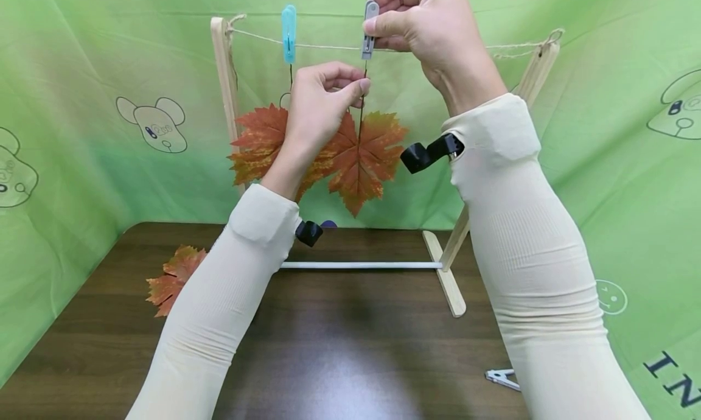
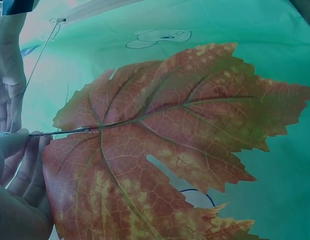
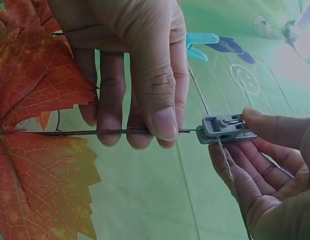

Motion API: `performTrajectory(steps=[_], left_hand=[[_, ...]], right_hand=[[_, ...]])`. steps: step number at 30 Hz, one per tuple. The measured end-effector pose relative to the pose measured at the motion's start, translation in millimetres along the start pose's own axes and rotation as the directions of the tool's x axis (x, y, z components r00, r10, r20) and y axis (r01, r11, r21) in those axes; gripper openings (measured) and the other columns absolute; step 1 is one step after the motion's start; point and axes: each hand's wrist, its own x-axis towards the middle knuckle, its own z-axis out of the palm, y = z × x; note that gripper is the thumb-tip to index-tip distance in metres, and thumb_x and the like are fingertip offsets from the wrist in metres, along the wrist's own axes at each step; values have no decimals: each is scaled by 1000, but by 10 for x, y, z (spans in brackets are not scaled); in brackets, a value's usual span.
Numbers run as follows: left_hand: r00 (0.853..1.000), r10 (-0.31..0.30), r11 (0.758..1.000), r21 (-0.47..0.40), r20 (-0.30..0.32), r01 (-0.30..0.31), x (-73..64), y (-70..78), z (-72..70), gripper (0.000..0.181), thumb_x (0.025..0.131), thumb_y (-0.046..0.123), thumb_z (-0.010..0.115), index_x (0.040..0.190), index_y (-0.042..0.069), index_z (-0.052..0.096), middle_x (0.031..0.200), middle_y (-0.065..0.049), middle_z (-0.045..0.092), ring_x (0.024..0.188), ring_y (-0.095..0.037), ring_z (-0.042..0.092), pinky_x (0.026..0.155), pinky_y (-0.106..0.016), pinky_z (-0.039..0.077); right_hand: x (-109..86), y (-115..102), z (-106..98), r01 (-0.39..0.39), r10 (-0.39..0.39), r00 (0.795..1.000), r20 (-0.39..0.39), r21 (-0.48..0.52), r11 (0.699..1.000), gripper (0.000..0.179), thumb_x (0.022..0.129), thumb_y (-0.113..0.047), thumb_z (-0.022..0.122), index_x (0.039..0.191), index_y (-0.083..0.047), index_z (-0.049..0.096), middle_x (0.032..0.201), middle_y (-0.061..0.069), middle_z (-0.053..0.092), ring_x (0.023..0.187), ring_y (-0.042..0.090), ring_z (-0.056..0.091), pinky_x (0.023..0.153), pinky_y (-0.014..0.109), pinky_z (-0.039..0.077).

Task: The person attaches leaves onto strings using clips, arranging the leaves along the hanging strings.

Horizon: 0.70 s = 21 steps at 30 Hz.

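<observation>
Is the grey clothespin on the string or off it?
On: the grey clothespin straddles the string, pinched by the right hand, while the left hand holds the leaf stem at its tip.

leaves [image 1: 358, 158] – 3 | pegs [image 1: 288, 33] – 3 | hands [image 1: 320, 106] – 2 | wooden rack [image 1: 227, 91] – 1

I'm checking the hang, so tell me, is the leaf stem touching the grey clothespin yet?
Touching. The right wrist view shows the stem tip meeting the grey clothespin mouth with no gap, while the left hand pinches the stem.
</observation>
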Motion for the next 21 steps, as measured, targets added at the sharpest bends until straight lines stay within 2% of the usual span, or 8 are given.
performTrajectory(steps=[21], left_hand=[[1000, -4, 1000, -12, -12, 4, 10, 0, 8, 14, 97, 10, 75, 103, -2, 79, 91, -14, 76, 77, -19, 71, 60, -25, 44]], right_hand=[[10, 16, 5, -47, 46, 999, -6, -75, 996, 19, 82, 11, 82, 90, -1, 71, 88, 7, 66, 83, 18, 67, 70, 25, 63]])
